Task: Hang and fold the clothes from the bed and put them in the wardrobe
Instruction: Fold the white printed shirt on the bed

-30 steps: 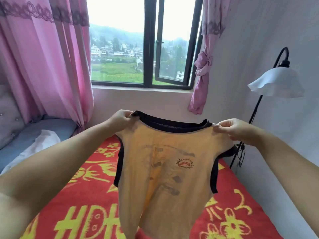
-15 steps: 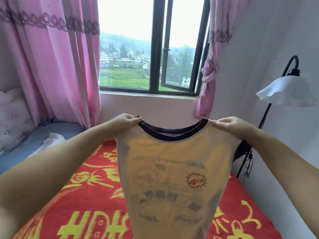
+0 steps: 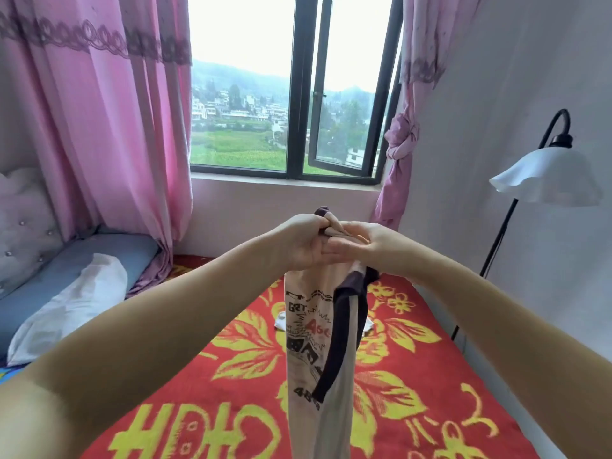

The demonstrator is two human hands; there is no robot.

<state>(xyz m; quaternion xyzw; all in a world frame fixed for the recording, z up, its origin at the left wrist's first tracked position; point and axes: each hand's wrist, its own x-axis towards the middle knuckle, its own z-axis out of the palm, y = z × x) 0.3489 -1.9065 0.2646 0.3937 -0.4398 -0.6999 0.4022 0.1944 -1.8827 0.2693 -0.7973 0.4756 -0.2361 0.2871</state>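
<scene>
Bed [image 3: 231,376]: shirt [image 3: 318,359] hangs above its middle | lamp [image 3: 546,180] right of it | window [image 3: 291,94] behind it

Matt cloth shirt [image 3: 319,342], fuzzy bedspread [image 3: 414,376]

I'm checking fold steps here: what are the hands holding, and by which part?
Both the left hand and the right hand pinch the cream shirt at its shoulders, brought together at the top.

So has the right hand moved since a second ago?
Yes. The right hand has swung inward to meet the left hand, away from the floor lamp, folding the shirt in half.
</scene>
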